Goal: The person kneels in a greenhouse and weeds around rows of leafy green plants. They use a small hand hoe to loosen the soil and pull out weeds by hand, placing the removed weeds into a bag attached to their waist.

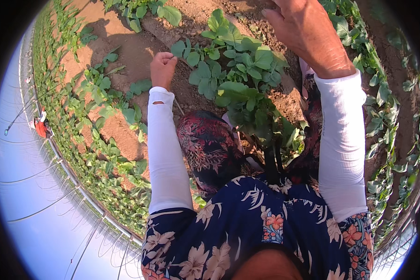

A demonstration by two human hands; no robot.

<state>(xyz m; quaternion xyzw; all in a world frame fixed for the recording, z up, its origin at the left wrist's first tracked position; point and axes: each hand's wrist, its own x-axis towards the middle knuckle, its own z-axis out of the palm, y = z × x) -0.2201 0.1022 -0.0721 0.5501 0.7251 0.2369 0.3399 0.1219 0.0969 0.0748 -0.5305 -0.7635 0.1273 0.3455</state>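
My left hand (163, 71) is at the left of a broad-leaved green plant (246, 59), above brown soil. Its thumb and forefinger are pinched together beside a leaf (178, 49); whether they grip anything is too small to tell. At the top edge is my right hand (302, 36), over the soil to the right of the same plant. The fingers of that hand are cut off by the frame, and only its thumb and back show. Taller, darker leaves (245, 101) stand between my knees.
My patterned trouser knee (210, 140) is close behind the plant. Leafy rows (105, 94) run along the left, and another row (381, 91) lies to the right. Far left, a person in red (42, 128) is beside a metal rail (91, 201) with thin hoops.
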